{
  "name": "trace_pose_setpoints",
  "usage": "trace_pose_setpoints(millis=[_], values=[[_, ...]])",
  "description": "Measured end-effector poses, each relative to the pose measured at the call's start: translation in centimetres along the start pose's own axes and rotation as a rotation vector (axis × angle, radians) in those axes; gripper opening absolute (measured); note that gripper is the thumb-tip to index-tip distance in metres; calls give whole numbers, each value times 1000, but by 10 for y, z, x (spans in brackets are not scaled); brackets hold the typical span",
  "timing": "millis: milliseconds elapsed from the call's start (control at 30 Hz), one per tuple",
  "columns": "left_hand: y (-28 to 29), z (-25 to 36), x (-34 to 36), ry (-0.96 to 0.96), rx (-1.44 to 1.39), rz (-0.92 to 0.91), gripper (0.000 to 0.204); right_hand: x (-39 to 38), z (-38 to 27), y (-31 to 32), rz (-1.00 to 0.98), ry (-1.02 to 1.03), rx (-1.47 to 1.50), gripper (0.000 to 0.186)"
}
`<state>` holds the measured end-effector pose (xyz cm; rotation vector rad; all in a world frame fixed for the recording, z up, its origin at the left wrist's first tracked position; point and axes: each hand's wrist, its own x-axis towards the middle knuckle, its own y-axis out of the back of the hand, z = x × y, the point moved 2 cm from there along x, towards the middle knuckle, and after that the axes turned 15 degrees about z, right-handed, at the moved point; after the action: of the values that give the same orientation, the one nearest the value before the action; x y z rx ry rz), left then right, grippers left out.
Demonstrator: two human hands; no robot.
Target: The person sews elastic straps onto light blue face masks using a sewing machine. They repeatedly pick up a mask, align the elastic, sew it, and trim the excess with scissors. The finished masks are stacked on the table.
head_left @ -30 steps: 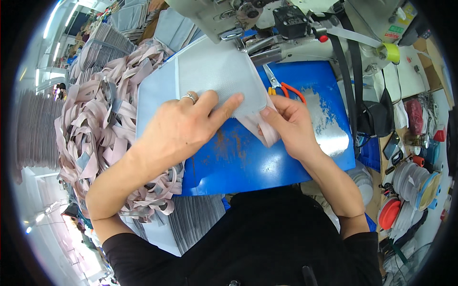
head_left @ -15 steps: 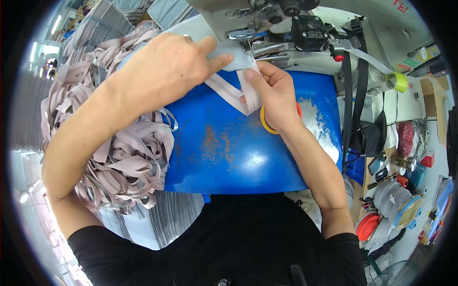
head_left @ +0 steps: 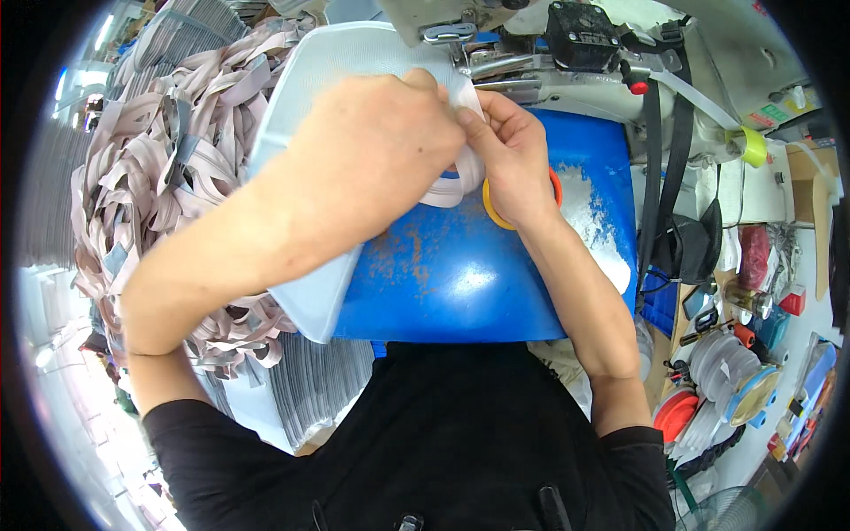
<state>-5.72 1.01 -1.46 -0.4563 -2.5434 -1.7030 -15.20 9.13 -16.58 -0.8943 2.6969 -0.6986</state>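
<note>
My left hand (head_left: pixel 381 146), slightly blurred, is curled closed over the right edge of a pale blue-grey fabric panel (head_left: pixel 354 53); its fingertips are hidden, so what they pinch cannot be made out. Close beside it, my right hand (head_left: pixel 513 146) pinches a pale pink zipper tape (head_left: pixel 469 97) between thumb and fingers. Below the hands the tape bends into a loop. Just beyond them is the presser foot area of a sewing machine (head_left: pixel 456 53). The panel slants down across the left part of the blue work surface (head_left: pixel 425 292).
A big tangled heap of pinkish zipper tapes (head_left: pixel 150 168) lies to the left. Stacked grey panels (head_left: pixel 319 380) are below it. A yellow-orange ring (head_left: pixel 496 212) sits by my right wrist. Black straps (head_left: pixel 651 177) hang at the right, near thread spools and tools (head_left: pixel 717 363).
My left hand has swung right and nearer, up against my right hand. The pale panel now spreads across the left of the blue surface. My right hand keeps its pinch on the tape.
</note>
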Motion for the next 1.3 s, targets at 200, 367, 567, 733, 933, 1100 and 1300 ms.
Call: trace_pose_setpoints(millis=[200, 367, 567, 733, 933, 1100, 1300], values=[[-24, 28, 20, 332, -237, 192, 17, -5, 3, 3, 19, 56, -5, 26], [-30, 45, -15, 554, -500, 316, 52, -17, 2, 11, -1, -20, 53, 28], [-22, 101, -108, 319, -386, 300, 87, -46, -4, 17, 2, -89, 147, 28], [4, 94, -117, 173, -298, 89, 75, -69, -8, 19, 12, -169, 164, 29], [24, 60, -87, 64, -202, 37, 71, -74, -7, 25, -2, -144, 143, 31], [21, 30, -71, 4, -159, 21, 75, -60, -8, 23, -34, -125, 111, 35], [10, -3, -52, -10, -119, 1, 79, -37, -9, 14, -46, -100, 98, 36]])
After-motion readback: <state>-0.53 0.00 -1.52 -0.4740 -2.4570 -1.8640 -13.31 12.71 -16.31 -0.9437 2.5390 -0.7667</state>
